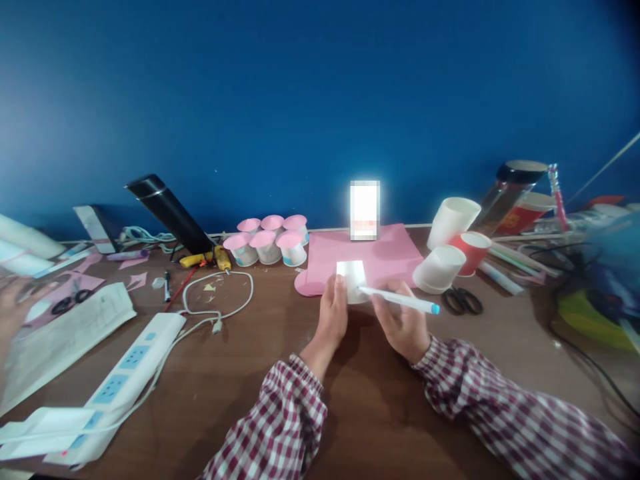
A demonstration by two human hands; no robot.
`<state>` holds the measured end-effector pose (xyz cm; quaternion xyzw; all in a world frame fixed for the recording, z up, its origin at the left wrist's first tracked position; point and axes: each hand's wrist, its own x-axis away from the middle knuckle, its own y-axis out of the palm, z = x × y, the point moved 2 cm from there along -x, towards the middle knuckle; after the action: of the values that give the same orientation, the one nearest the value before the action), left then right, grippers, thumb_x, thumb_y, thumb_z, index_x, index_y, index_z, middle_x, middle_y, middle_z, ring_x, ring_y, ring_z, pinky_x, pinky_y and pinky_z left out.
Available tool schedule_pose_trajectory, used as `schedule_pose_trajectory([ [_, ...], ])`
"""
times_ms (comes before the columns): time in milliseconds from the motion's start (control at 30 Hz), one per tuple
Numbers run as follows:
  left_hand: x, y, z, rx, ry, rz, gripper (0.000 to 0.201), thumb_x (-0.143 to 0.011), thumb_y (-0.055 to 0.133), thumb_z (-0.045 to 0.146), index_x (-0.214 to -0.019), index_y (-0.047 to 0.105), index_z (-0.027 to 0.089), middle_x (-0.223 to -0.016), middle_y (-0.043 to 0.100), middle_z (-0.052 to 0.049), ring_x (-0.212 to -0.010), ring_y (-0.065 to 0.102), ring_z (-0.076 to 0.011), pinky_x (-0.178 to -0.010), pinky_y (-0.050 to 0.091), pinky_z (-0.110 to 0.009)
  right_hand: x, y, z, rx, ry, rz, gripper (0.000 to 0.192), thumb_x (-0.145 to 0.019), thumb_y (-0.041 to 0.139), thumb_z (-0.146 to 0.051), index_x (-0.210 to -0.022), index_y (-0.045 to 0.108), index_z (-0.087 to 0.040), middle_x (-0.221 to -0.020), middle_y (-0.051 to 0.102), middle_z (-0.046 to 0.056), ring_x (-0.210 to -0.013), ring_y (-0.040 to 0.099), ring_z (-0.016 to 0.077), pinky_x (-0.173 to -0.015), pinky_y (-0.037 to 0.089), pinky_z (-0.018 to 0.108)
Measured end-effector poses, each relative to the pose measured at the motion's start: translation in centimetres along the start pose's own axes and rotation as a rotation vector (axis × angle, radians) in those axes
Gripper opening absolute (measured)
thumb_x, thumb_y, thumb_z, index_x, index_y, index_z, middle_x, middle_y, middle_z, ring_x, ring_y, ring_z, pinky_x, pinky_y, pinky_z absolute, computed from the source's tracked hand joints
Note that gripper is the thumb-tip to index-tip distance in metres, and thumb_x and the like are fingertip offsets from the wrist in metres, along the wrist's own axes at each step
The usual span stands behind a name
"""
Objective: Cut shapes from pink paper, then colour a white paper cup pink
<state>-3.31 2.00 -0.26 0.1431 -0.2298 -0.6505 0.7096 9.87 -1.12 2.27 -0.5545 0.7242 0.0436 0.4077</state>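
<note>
Brown bench (210, 373) under both sleeves: left hand (334, 313) closes its grip on a white paper cup (353, 280), right hand (400, 323) pinches a marker (400, 300), tip at the cup's side, marking it seemingly; beyond lies pink paper (385, 257).

I'm looking at a craft workspace: a wooden counter (210, 373) against a blue wall (300, 87). It's strewn with paper cups (453, 223), pink paper sheets (390, 257), scissors (463, 301), a glue gun (210, 259) and a power strip (133, 363).
</note>
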Motion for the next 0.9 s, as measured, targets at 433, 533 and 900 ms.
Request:
schedule_pose_trajectory([
  [433, -0.1, -0.02, 0.07, -0.092, 0.083, -0.041, 0.029, -0.078, 0.06, 0.04, -0.095, 0.063, 0.018, -0.098, 0.065, -0.009, -0.107, 0.053, -0.0263, -0.088, 0.044, -0.033, -0.01, 0.04, -0.01, 0.008, -0.003, 0.001, 0.009, -0.085, 0.054, -0.025, -0.092, 0.056, -0.02, -0.084, 0.06, 0.005, -0.078, 0.059, 0.0196, -0.071, 0.049, 0.033],
  [533, -0.09, -0.03, 0.05, -0.076, 0.066, -0.046, 0.03, -0.078, 0.06, 0.04, -0.097, 0.062, 0.018, -0.097, 0.065, -0.008, -0.107, 0.053, -0.0263, -0.088, 0.045, -0.033, 0.0, 0.03, 0.04, 0.005, 0.001, -0.002, 0.009, -0.085, 0.054, -0.025, -0.092, 0.055, -0.02, -0.084, 0.06, 0.005, -0.077, 0.059, 0.0198, -0.07, 0.049, 0.033],
  [900, 0.11, 0.23, 0.55, -0.27, 0.145, -0.075, 0.038, -0.081, 0.052, 0.05, -0.095, 0.061, 0.016, -0.095, 0.064, -0.009, -0.099, 0.055, -0.0242, -0.087, 0.044, -0.034, -0.02, 0.16, 0.06, 0.006, -0.019, 0.0, 0.008, -0.085, 0.054, -0.022, -0.093, 0.055, -0.019, -0.085, 0.059, 0.005, -0.078, 0.058, 0.0193, -0.072, 0.048, 0.033],
])
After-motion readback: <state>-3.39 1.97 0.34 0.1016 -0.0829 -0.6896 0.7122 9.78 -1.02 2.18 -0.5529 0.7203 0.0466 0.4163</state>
